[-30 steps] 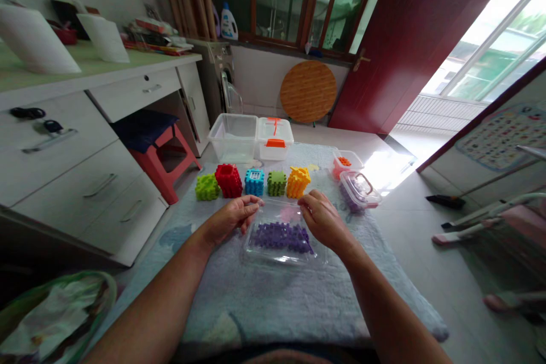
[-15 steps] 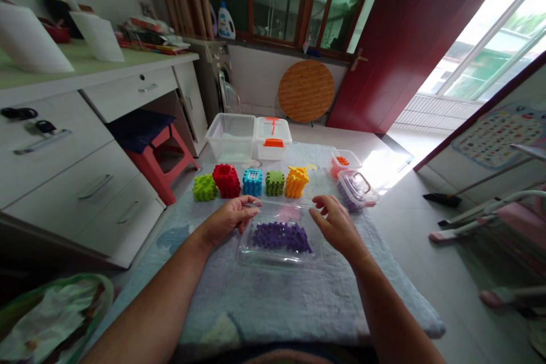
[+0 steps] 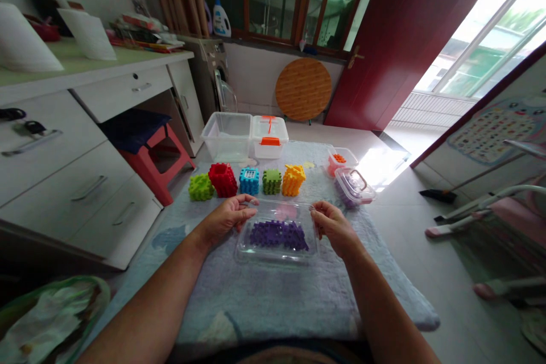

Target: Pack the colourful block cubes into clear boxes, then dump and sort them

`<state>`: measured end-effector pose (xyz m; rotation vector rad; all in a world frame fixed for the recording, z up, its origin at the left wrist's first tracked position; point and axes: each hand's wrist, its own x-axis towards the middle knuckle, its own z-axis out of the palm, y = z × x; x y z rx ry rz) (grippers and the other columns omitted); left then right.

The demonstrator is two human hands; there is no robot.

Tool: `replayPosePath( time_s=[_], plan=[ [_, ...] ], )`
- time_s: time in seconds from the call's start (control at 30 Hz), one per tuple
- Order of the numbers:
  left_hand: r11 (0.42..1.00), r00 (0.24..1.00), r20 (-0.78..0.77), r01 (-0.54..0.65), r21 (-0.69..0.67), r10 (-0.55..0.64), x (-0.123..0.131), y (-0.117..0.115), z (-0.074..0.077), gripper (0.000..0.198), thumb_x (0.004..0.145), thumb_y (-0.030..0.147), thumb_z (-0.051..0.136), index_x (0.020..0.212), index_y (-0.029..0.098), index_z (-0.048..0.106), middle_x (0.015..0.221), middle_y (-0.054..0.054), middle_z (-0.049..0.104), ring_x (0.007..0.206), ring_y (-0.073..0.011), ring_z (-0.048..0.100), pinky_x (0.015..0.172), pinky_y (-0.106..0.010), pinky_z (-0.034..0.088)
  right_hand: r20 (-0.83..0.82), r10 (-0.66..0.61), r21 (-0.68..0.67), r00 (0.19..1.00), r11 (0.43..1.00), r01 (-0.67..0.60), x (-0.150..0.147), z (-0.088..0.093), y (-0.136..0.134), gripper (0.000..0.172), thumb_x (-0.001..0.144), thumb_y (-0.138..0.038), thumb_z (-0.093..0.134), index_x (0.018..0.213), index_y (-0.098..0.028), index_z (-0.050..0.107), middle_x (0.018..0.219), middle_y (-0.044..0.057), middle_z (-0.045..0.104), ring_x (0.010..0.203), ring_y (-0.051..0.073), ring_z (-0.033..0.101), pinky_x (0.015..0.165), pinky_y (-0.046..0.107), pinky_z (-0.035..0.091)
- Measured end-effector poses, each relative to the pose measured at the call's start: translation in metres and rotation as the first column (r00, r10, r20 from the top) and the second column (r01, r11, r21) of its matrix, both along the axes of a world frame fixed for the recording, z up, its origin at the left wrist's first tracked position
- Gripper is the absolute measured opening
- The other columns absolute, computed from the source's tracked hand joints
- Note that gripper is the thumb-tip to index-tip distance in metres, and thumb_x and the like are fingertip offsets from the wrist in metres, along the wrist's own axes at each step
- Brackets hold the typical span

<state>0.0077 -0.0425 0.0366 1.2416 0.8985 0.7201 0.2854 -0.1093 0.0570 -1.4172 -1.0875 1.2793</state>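
In front of me on the cloth-covered table lies a clear plastic container [image 3: 251, 255] with purple interlocking blocks [image 3: 279, 234] inside. My left hand [image 3: 228, 216] pinches its far left corner between thumb and fingers. My right hand [image 3: 335, 224] grips the far right rim in the same way. Just beyond the container stands a row of toothed block shapes: a lime green one [image 3: 201, 187], a red one [image 3: 223, 180], a blue one [image 3: 249, 181], a darker green one [image 3: 272, 182] and a yellow one [image 3: 294, 180].
Farther back are a large clear bin [image 3: 228, 139] and a white lidded box [image 3: 269, 148] with an orange latch. To the right sit a small tub [image 3: 341, 160] with orange pieces and a lidded box [image 3: 355, 187] holding purple pieces. A red stool [image 3: 160, 159] stands left of the table.
My right hand has closed from slightly apart onto the container's right rim. My left hand stays at the left corner. The whole view has shifted a little.
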Motion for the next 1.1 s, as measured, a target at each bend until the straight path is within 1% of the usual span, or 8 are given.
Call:
replayPosePath(
  time_s=[0.17, 0.47, 0.63, 0.73, 0.83, 0.93, 1.0, 1.1],
  plan=[
    [1.000, 1.000, -0.002, -0.001, -0.012, 0.001, 0.001, -0.001, 0.002, 0.045, 0.070, 0.041, 0.076, 0.104, 0.016, 0.059, 0.056, 0.011, 0.038, 0.042, -0.0043, 0.032, 0.041, -0.017, 0.033, -0.065, -0.022, -0.006, 0.998, 1.000, 0.021, -0.002, -0.001, 0.000, 0.030, 0.066, -0.040, 0.069, 0.080, -0.019, 0.053, 0.048, -0.011, 0.046, 0.037, 0.006, 0.039, 0.036, 0.019, 0.032],
    [0.999, 1.000, 0.005, -0.018, -0.027, 0.018, 0.001, -0.001, 0.001, 0.044, 0.071, 0.040, 0.074, 0.104, 0.015, 0.059, 0.055, 0.010, 0.041, 0.040, -0.0035, 0.033, 0.040, -0.016, 0.030, -0.067, 0.005, -0.043, 0.998, 0.999, -0.008, 0.001, 0.004, 0.000, 0.032, 0.067, -0.041, 0.069, 0.084, -0.019, 0.053, 0.050, -0.010, 0.048, 0.038, 0.006, 0.040, 0.038, 0.019, 0.033],
    [0.999, 1.000, 0.018, -0.019, -0.036, 0.019, 0.001, -0.001, 0.004, 0.045, 0.071, 0.042, 0.075, 0.103, 0.015, 0.059, 0.056, 0.010, 0.043, 0.040, -0.0037, 0.035, 0.040, -0.016, 0.032, 0.030, 0.024, -0.066, 0.999, 0.998, -0.022, 0.006, 0.011, 0.005, 0.031, 0.067, -0.043, 0.068, 0.084, -0.020, 0.055, 0.055, -0.008, 0.050, 0.043, 0.008, 0.045, 0.041, 0.021, 0.036],
    [1.000, 1.000, 0.015, -0.016, -0.027, 0.016, 0.000, -0.001, 0.004, 0.045, 0.072, 0.043, 0.075, 0.104, 0.014, 0.060, 0.056, 0.010, 0.044, 0.041, -0.0042, 0.036, 0.040, -0.016, 0.033, 0.163, 0.095, -0.072, 0.982, 0.994, -0.085, 0.007, 0.017, 0.012, 0.024, 0.070, -0.041, 0.065, 0.080, -0.021, 0.057, 0.058, -0.005, 0.050, 0.048, 0.010, 0.046, 0.044, 0.023, 0.038],
    [1.000, 1.000, 0.019, -0.005, -0.022, 0.005, 0.000, -0.001, 0.002, 0.044, 0.073, 0.043, 0.074, 0.105, 0.015, 0.060, 0.055, 0.010, 0.043, 0.041, -0.0047, 0.036, 0.041, -0.016, 0.033, 0.363, 0.218, -0.047, 0.906, 0.975, -0.215, 0.006, 0.022, 0.024, 0.013, 0.071, -0.032, 0.064, 0.075, -0.020, 0.060, 0.063, -0.003, 0.052, 0.054, 0.010, 0.046, 0.047, 0.023, 0.036],
    [1.000, 1.000, 0.014, 0.001, -0.016, -0.001, 0.001, -0.001, 0.002, 0.044, 0.074, 0.043, 0.073, 0.105, 0.015, 0.060, 0.053, 0.009, 0.044, 0.041, -0.0050, 0.036, 0.041, -0.016, 0.032, 0.544, 0.338, -0.028, 0.768, 0.922, -0.385, 0.002, 0.027, 0.041, 0.005, 0.072, -0.023, 0.062, 0.073, -0.018, 0.063, 0.061, -0.003, 0.051, 0.056, 0.009, 0.042, 0.050, 0.024, 0.031],
    [1.000, 1.000, 0.010, 0.002, -0.017, -0.002, 0.001, -0.002, 0.002, 0.045, 0.074, 0.044, 0.073, 0.106, 0.015, 0.059, 0.052, 0.009, 0.045, 0.041, -0.0051, 0.036, 0.041, -0.016, 0.031, 0.608, 0.399, -0.039, 0.686, 0.878, -0.477, -0.003, 0.030, 0.051, 0.003, 0.073, -0.019, 0.060, 0.074, -0.018, 0.063, 0.060, -0.004, 0.050, 0.055, 0.009, 0.041, 0.051, 0.024, 0.030],
    [1.000, 1.000, 0.015, 0.002, -0.021, -0.002, 0.003, -0.002, 0.003, 0.047, 0.074, 0.046, 0.074, 0.105, 0.015, 0.060, 0.052, 0.009, 0.046, 0.041, -0.0050, 0.037, 0.042, -0.016, 0.031, 0.651, 0.465, -0.062, 0.600, 0.821, -0.568, -0.011, 0.034, 0.062, 0.006, 0.074, -0.015, 0.058, 0.074, -0.018, 0.063, 0.061, -0.004, 0.050, 0.055, 0.009, 0.042, 0.052, 0.025, 0.029]
  ],
)
